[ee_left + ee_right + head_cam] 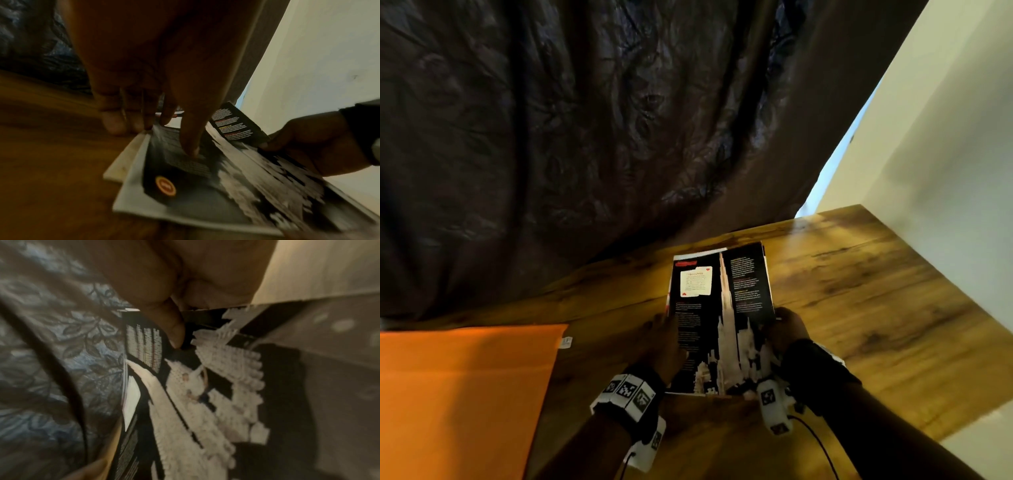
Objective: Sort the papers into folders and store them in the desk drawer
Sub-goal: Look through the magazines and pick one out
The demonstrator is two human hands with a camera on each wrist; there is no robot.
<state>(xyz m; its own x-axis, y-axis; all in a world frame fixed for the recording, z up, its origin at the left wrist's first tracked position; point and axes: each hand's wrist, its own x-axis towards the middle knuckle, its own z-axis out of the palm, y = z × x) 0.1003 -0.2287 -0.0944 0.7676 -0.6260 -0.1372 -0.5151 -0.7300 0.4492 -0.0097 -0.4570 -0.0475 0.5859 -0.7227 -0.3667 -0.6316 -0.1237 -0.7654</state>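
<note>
A stack of papers (722, 308) sits on the wooden desk (859, 291). Its top sheet is black, with a white tower and blocks of small text. My left hand (664, 342) holds the stack's left edge. In the left wrist view its thumb (191, 142) presses on the top sheet of the papers (205, 186), and its fingers curl at the edge. My right hand (787, 329) grips the right edge. Its thumb (170, 324) lies on top of the papers (195, 394), and its fingers are hidden underneath. An orange folder (458, 394) lies flat at the left.
A dark patterned curtain (585, 120) hangs right behind the desk. A pale wall (945, 137) runs along the desk's right side. A small white tag (566, 342) sits at the folder's right corner. A cable trails from my right wrist.
</note>
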